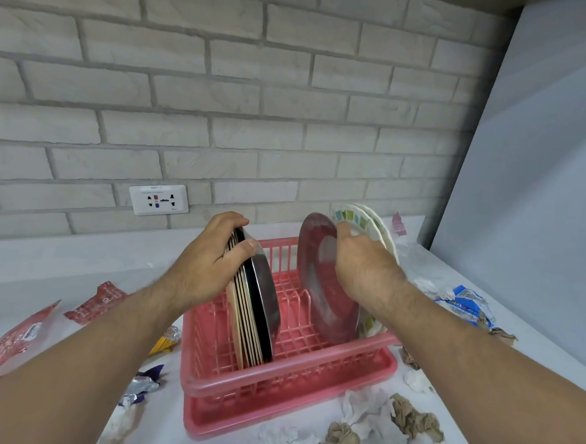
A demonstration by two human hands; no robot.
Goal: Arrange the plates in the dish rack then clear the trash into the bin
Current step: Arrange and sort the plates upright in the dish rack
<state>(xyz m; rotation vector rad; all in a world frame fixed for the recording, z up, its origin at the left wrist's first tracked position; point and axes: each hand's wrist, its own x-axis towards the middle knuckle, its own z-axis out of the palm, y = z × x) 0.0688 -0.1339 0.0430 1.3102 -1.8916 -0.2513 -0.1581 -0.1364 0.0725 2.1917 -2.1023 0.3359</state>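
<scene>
A pink dish rack (285, 384) sits on the white counter in front of me. My left hand (210, 254) grips the top of a stack of several upright plates (253, 315) at the rack's left side. My right hand (361, 260) holds a dark red plate (322, 285) upright at the rack's right side. Behind it lean white plates with a coloured-square rim (367, 223). Trash lies all around the rack: crumpled brown paper (413, 419), white tissues (362, 408), red wrappers (98, 302), a blue wrapper (465, 302). No bin is in view.
A brick wall with a power socket (158, 200) runs behind the counter. A grey panel (535, 168) stands at the right. A purple and silver wrapper (144, 382) and a yellow wrapper (166, 341) lie left of the rack.
</scene>
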